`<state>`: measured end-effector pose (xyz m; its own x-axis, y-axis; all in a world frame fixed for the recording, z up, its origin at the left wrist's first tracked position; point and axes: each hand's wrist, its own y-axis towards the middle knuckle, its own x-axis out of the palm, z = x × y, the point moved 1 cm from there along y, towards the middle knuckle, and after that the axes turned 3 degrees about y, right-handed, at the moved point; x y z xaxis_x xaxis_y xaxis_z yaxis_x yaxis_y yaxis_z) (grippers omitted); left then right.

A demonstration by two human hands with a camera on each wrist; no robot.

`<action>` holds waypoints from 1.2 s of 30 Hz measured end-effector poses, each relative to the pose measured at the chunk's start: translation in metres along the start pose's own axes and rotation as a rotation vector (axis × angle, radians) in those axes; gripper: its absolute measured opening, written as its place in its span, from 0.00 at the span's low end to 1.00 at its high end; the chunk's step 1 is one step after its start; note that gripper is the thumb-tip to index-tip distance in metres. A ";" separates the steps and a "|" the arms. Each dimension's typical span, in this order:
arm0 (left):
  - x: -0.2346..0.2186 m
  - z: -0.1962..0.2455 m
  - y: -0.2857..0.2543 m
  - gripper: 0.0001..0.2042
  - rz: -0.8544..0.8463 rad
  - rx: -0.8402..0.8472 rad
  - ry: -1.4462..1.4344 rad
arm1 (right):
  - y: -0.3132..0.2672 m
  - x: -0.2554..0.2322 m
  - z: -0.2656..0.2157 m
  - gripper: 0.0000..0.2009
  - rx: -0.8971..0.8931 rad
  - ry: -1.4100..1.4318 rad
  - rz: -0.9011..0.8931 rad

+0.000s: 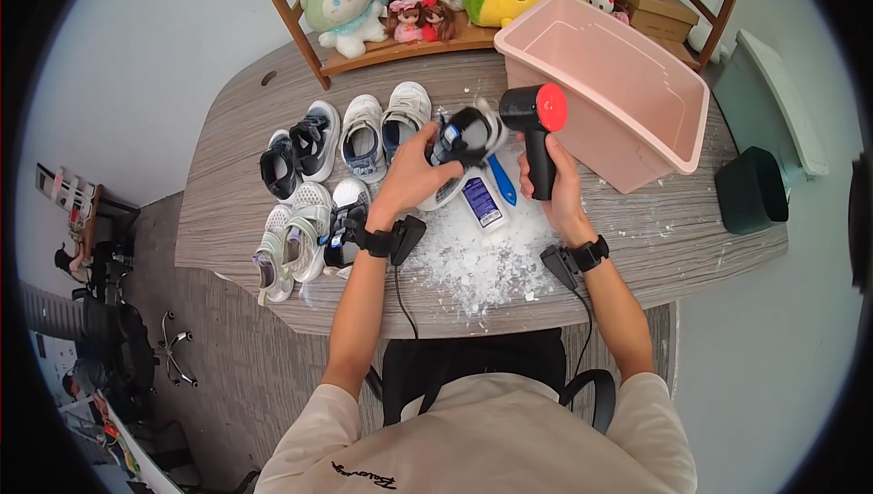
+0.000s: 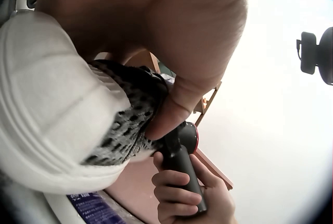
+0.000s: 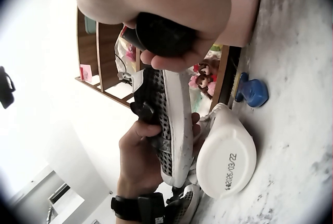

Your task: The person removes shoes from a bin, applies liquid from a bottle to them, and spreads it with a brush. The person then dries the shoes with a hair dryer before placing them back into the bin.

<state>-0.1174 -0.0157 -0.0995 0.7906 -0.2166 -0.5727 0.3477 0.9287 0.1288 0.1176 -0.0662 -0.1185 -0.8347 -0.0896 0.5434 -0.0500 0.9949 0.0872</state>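
A black-and-white mesh shoe [image 1: 475, 130] is in my left hand [image 1: 411, 176], which grips it above the table. In the left wrist view, the white toe [image 2: 47, 88] of the shoe fills the left side, with the thumb pressed on its mesh. My right hand [image 1: 564, 187] wraps around the handle of a black handheld blower [image 1: 540, 169] with a red round end. The blower's head is close to the shoe's heel end. Below lie a white bottle [image 1: 484, 205] with a purple label and a blue-handled brush [image 1: 502, 181]. Another shoe [image 1: 442, 196] is partly hidden under the left hand.
Pairs of shoes [image 1: 362, 135] stand at the left of the table. White flakes [image 1: 482, 267] are scattered over the table's front middle. A pink bin [image 1: 618, 121] stands behind the right hand, a dark green container [image 1: 751, 189] farther right. Plush toys [image 1: 344, 12] fill a wooden shelf behind.
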 end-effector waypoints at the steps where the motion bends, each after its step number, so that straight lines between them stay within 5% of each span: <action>1: -0.001 0.007 0.000 0.31 0.043 -0.009 -0.071 | -0.001 0.000 0.001 0.24 0.002 0.001 0.002; 10: -0.004 0.010 -0.001 0.19 0.043 -0.165 -0.726 | -0.011 0.015 0.001 0.28 0.107 -0.208 -0.317; 23: -0.002 0.012 0.003 0.22 0.302 -0.159 -0.845 | -0.018 0.021 -0.004 0.22 0.199 -0.292 -0.539; 27: -0.004 0.023 0.000 0.20 0.317 -0.129 -0.897 | -0.017 0.019 -0.002 0.19 0.094 -0.216 -0.496; 29: -0.003 0.029 -0.003 0.18 0.301 -0.085 -0.926 | -0.016 0.015 0.000 0.16 -0.009 -0.404 -0.179; 36: 0.019 0.035 -0.006 0.13 0.289 -0.119 -1.042 | -0.010 0.024 0.000 0.21 -0.070 -0.408 -0.033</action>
<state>-0.0871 -0.0360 -0.0833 0.8931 -0.0823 0.4423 0.0734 0.9966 0.0372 0.0978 -0.0787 -0.1067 -0.9828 -0.0819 0.1656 -0.0545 0.9850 0.1637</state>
